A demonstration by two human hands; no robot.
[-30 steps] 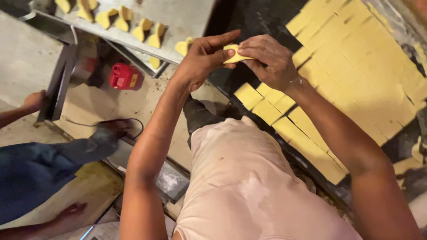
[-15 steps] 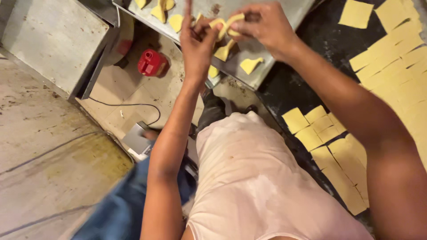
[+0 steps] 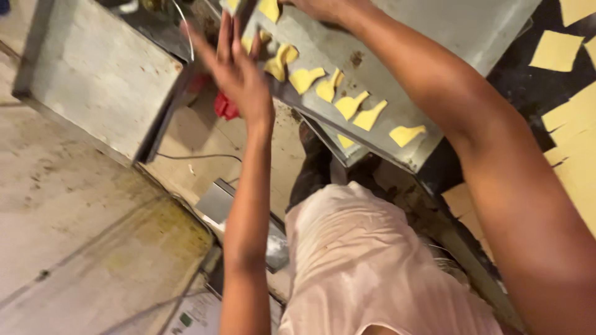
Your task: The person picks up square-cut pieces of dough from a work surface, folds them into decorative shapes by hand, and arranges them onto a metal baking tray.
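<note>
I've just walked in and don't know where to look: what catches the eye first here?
First, the row of folded yellow dough pieces running slantwise across the grey metal tray at the top. The left hand is spread open, fingers splayed, beside the tray's near end, while the right hand reaches over the tray at the top edge, mostly out of view. Flat yellow dough squares lie on the dark surface at far right.

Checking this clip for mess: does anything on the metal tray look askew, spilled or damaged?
Mostly tidy: folded yellow dough pieces sit in a rough row on the grey metal tray. The tray shows dark brown stains. The left hand is open at its edge; the right hand is partly cropped.
</note>
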